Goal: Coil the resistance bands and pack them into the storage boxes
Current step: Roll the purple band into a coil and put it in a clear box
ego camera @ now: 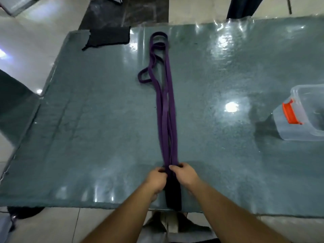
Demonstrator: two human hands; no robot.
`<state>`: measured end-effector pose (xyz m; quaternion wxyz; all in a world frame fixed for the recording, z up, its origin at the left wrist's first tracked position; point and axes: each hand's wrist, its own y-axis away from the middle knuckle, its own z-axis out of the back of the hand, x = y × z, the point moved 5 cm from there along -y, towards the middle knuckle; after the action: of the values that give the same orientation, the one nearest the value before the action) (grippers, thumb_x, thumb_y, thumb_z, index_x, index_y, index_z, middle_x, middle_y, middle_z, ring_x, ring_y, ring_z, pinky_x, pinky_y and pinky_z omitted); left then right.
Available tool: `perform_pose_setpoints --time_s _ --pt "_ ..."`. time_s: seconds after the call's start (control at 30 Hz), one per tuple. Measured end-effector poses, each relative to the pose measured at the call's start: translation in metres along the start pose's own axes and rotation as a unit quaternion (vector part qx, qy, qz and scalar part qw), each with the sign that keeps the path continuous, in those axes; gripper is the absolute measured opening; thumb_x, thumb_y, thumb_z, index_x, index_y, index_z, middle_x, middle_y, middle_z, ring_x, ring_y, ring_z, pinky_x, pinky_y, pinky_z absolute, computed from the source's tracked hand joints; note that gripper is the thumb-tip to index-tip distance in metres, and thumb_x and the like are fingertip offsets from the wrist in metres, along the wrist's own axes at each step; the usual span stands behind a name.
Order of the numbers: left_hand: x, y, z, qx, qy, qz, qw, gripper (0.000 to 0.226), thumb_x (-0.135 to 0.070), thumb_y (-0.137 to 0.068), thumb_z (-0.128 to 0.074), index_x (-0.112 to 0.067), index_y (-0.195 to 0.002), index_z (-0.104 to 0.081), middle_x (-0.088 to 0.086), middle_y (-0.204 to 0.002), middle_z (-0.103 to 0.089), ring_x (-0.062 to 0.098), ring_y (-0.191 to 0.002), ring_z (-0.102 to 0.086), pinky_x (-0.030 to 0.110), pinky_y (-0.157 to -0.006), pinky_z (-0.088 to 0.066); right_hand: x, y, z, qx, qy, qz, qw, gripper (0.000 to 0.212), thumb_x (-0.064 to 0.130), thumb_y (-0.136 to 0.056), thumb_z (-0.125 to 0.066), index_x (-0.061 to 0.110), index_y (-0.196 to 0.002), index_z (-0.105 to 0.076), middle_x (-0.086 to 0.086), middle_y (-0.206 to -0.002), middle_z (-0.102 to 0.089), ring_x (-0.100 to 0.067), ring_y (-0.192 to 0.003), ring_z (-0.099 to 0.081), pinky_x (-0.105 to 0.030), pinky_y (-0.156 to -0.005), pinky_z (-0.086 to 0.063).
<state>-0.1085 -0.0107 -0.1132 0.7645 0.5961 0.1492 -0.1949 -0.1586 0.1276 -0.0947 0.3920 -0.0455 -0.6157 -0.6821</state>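
Both hands — left [156,179], right [184,174] — pinching near end of bands [166,120], stretched flat along table [87,137]. Coiling barely begun — box [305,116] unpacked.

A grey-green table [87,137] under glossy clear plastic catches bright glare spots; pale glossy floor tiles [35,50] surround it; a dark marble-like floor panel [126,13] lies beyond; a black cloth [108,37] sits at the far edge.
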Motion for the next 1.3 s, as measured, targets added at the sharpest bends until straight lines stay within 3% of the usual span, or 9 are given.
perform_pose_setpoints --time_s 0.17,0.3,0.47,0.53,0.67,0.73,0.9,1.07,1.3 --pt "-0.030 0.030 0.002 0.069 0.058 -0.038 0.995 0.030 0.008 -0.096 -0.051 -0.008 -0.112 -0.070 0.011 -0.092 -0.076 0.018 -0.078 -0.071 0.026 -0.068 -0.057 -0.005 -0.004 -0.001 -0.031 -0.116 -0.027 0.992 0.067 0.053 -0.060 -0.084 0.011 -0.110 -0.070 -0.008 -0.103 -0.076 -0.025 -0.095 -0.075 -0.042 -0.090 -0.061" --pt "-0.052 0.047 0.010 0.115 0.097 -0.043 0.988 0.026 0.008 -0.097 -0.048 -0.007 -0.102 -0.069 0.008 -0.077 -0.072 0.018 -0.067 -0.068 0.029 -0.065 -0.057 0.010 0.006 -0.008 0.038 -0.171 -0.015 0.984 0.030 0.033 -0.090 -0.075 0.005 -0.100 -0.078 -0.016 -0.095 -0.080 -0.030 -0.087 -0.075 -0.047 -0.088 -0.061" --pt "-0.072 0.036 0.057 -0.052 0.086 -0.061 0.993 0.019 -0.007 -0.100 -0.051 -0.011 -0.085 -0.063 0.005 -0.065 -0.059 0.017 -0.053 -0.054 0.025 -0.049 -0.044 0.037 0.027 0.003 0.006 -0.093 0.032 0.995 0.034 0.031 -0.102 -0.054 0.003 -0.091 -0.069 -0.010 -0.072 -0.066 -0.024 -0.062 -0.062 -0.040 -0.063 -0.054" --pt "-0.086 0.035 0.064 -0.047 0.130 -0.048 0.989 0.019 -0.015 -0.100 -0.055 -0.012 -0.083 -0.060 0.005 -0.066 -0.058 0.017 -0.056 -0.054 0.025 -0.051 -0.043 0.051 0.040 0.013 -0.007 0.010 0.066 0.998 0.036 0.034 -0.102 -0.051 0.006 -0.089 -0.068 -0.008 -0.072 -0.067 -0.022 -0.061 -0.061 -0.041 -0.066 -0.055" --pt "-0.131 0.043 0.052 0.071 0.215 -0.017 0.974 0.041 -0.058 -0.096 -0.060 -0.017 -0.101 -0.064 0.010 -0.097 -0.066 0.026 -0.083 -0.064 0.035 -0.069 -0.054 0.076 0.078 0.027 -0.007 0.180 0.166 0.969 0.031 0.039 -0.103 -0.049 0.012 -0.096 -0.063 -0.007 -0.087 -0.071 -0.025 -0.077 -0.067 -0.039 -0.073 -0.053" --pt "-0.154 0.044 0.047 0.116 0.233 -0.024 0.965 0.049 -0.067 -0.091 -0.059 -0.019 -0.097 -0.067 0.009 -0.093 -0.067 0.028 -0.084 -0.065 0.038 -0.074 -0.054 0.081 0.104 0.029 0.003 0.249 0.215 0.944 0.028 0.041 -0.103 -0.048 0.017 -0.100 -0.062 -0.004 -0.091 -0.070 -0.025 -0.085 -0.067 -0.037 -0.076 -0.050" --pt "-0.188 0.045 0.042 0.161 0.291 -0.026 0.943 0.035 -0.041 -0.100 -0.058 -0.009 -0.090 -0.065 0.009 -0.077 -0.063 0.023 -0.069 -0.064 0.034 -0.067 -0.058 0.068 0.143 0.037 0.019 0.392 0.264 0.881 0.028 0.046 -0.101 -0.046 0.022 -0.112 -0.056 -0.010 -0.114 -0.070 -0.031 -0.107 -0.064 -0.038 -0.084 -0.049" --pt "-0.199 0.054 0.042 0.108 0.245 -0.082 0.960 0.016 -0.015 -0.099 -0.062 -0.010 -0.084 -0.062 0.001 -0.062 -0.062 0.013 -0.051 -0.059 0.026 -0.052 -0.052 0.042 0.127 0.056 -0.035 0.352 0.208 0.912 0.033 0.046 -0.100 -0.049 0.025 -0.124 -0.056 -0.007 -0.122 -0.068 -0.027 -0.113 -0.065 -0.034 -0.089 -0.049" --pt "-0.254 0.112 0.081 -0.017 0.065 -0.299 0.952 0.006 -0.013 -0.094 -0.061 -0.010 -0.089 -0.061 0.005 -0.075 -0.066 0.017 -0.060 -0.062 0.038 -0.065 -0.054 0.084 0.118 0.085 -0.069 0.312 0.250 0.914 0.087 0.064 -0.095 -0.053 0.022 -0.163 -0.019 -0.002 -0.165 -0.033 -0.018 -0.150 -0.034 -0.027 -0.120 -0.027"
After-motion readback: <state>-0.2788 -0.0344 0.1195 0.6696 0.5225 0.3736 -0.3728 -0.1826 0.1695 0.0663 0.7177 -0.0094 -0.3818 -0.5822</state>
